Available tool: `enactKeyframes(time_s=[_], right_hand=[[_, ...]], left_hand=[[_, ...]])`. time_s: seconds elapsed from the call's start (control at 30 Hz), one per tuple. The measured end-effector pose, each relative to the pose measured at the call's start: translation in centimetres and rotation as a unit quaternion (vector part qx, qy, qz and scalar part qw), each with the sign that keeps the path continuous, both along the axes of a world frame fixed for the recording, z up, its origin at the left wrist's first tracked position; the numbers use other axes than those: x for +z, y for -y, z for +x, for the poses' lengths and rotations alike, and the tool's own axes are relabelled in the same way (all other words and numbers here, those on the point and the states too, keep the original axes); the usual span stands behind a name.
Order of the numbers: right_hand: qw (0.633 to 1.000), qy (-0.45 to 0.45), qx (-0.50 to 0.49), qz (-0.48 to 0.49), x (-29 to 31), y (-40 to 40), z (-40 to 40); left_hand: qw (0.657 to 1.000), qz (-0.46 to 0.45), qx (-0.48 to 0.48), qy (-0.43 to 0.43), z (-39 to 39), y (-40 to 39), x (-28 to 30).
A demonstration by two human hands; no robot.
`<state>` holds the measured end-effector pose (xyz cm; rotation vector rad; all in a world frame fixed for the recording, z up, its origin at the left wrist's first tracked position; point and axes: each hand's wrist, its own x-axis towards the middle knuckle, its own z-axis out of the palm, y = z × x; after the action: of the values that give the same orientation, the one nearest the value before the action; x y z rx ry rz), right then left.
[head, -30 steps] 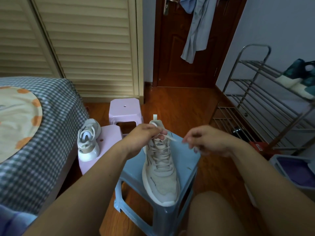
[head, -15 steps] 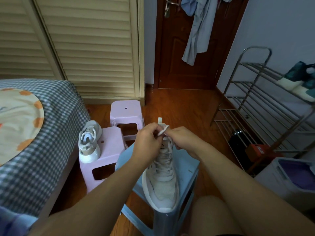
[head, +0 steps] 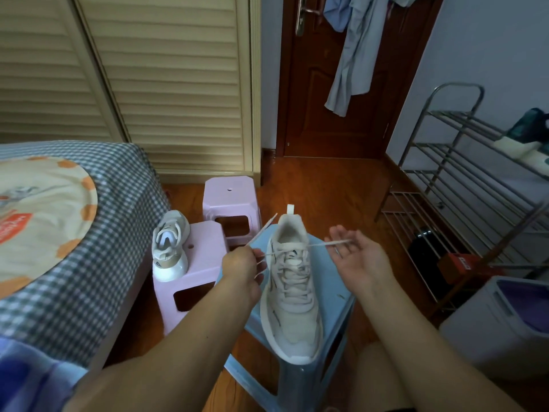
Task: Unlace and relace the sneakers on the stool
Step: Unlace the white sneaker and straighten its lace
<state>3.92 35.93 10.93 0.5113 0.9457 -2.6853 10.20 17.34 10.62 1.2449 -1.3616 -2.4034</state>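
A beige sneaker [head: 292, 304] lies on the light blue stool [head: 335, 304], toe toward me, laced up to the top eyelets. My left hand [head: 242, 267] is closed on the left lace end [head: 264, 228], which sticks up and away to the left of the shoe. My right hand [head: 358, 258] is palm up to the right of the shoe's collar, fingers spread, with the right lace end [head: 326, 242] lying across the fingers. A second sneaker [head: 170, 246] rests on the pink stool [head: 202, 263] at the left.
Another pink stool [head: 230, 194] stands behind. A bed with a checked cover [head: 89, 233] fills the left. A metal shoe rack [head: 463, 185] and a grey bin [head: 502, 325] stand at the right. My knee is below the blue stool.
My hands were together at the shoe's collar half a second ago. They have moved apart sideways, drawing the two lace ends out to either side.
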Motion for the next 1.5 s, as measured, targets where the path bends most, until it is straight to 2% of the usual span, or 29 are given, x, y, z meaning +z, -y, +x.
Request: enactKeyframes(time_s=[0.1, 0.2, 0.3, 0.4, 0.47, 0.53, 0.6, 0.67, 0.73, 0.8, 0.87, 0.9, 0.93, 1.03, 1.1, 1.17, 1.27, 1.3, 1.37, 1.4, 1.5], right_hand=[[0.999, 0.047, -0.011, -0.015, -1.8, -0.5, 0.0], [0.999, 0.039, 0.0, -0.026, -2.2, -0.3, -0.2], [0.999, 0.032, 0.002, -0.034, -1.9, -0.1, -0.5], [0.999, 0.033, 0.008, 0.011, -2.0, -0.2, -0.9], [0.999, 0.027, 0.009, 0.043, -1.8, -0.1, -0.8], [0.997, -0.009, 0.016, 0.079, -1.0, 0.1, -0.4], [0.983, -0.084, 0.035, 0.157, 0.6, 0.5, 0.0], [0.949, -0.181, 0.07, 0.249, 2.7, 1.1, 0.3], [0.885, -0.267, 0.109, 0.365, 4.2, 1.9, 0.0], [0.797, -0.324, 0.155, 0.485, 4.7, 2.5, -0.6], [0.668, -0.367, 0.203, 0.615, 3.9, 2.5, -1.3], [0.613, -0.379, 0.223, 0.657, 3.2, 2.3, -1.6], [0.591, -0.378, 0.238, 0.671, 2.7, 2.0, -1.6], [0.629, -0.373, 0.228, 0.643, 1.6, 1.2, -1.9], [0.631, -0.38, 0.202, 0.645, 1.6, 1.2, -2.0], [0.594, -0.383, 0.169, 0.687, 1.5, 1.3, -2.2], [0.506, -0.321, 0.106, 0.793, 2.4, 0.2, -2.5], [0.501, -0.286, 0.115, 0.808, 3.1, -0.4, -2.6], [0.535, -0.242, 0.209, 0.782, 4.0, -1.0, -2.8], [0.553, -0.251, 0.262, 0.75, 4.1, -0.8, -2.6], [0.6, -0.342, 0.31, 0.653, 2.7, 0.9, -1.9]], left_hand=[[0.998, 0.032, 0.005, -0.045, -0.6, 0.2, -0.3], [0.985, 0.038, -0.028, -0.166, -1.5, -0.1, 0.3], [0.961, -0.086, -0.098, -0.244, -2.0, -0.4, 0.6], [0.926, -0.228, -0.162, -0.254, -2.6, -0.5, 0.7], [0.89, -0.334, -0.216, -0.225, -2.8, -0.4, 0.7], [0.829, -0.444, -0.278, -0.194, -3.3, -0.7, 0.7], [0.763, -0.52, -0.341, -0.177, -3.8, -1.2, 0.8], [0.718, -0.554, -0.386, -0.167, -4.0, -2.0, 0.9], [0.691, -0.575, -0.4, -0.178, -4.1, -2.5, 0.9], [0.692, -0.579, -0.398, -0.166, -4.0, -2.5, 1.1], [0.697, -0.575, -0.396, -0.163, -4.0, -2.1, 1.5], [0.711, -0.56, -0.393, -0.164, -4.0, -1.8, 1.6], [0.729, -0.538, -0.39, -0.163, -4.0, -1.5, 1.6], [0.776, -0.472, -0.391, -0.153, -3.9, -1.2, 2.0], [0.791, -0.44, -0.396, -0.155, -3.6, -1.1, 2.3], [0.795, -0.435, -0.392, -0.157, -3.4, -0.9, 2.4], [0.8, -0.429, -0.389, -0.157, -3.4, -0.3, 2.1], [0.804, -0.418, -0.39, -0.164, -3.4, -0.1, 2.1], [0.805, -0.401, -0.396, -0.184, -3.3, 0.5, 2.1], [0.805, -0.391, -0.402, -0.194, -3.3, 0.7, 2.1], [0.811, -0.354, -0.414, -0.212, -3.1, 1.0, 2.4]])
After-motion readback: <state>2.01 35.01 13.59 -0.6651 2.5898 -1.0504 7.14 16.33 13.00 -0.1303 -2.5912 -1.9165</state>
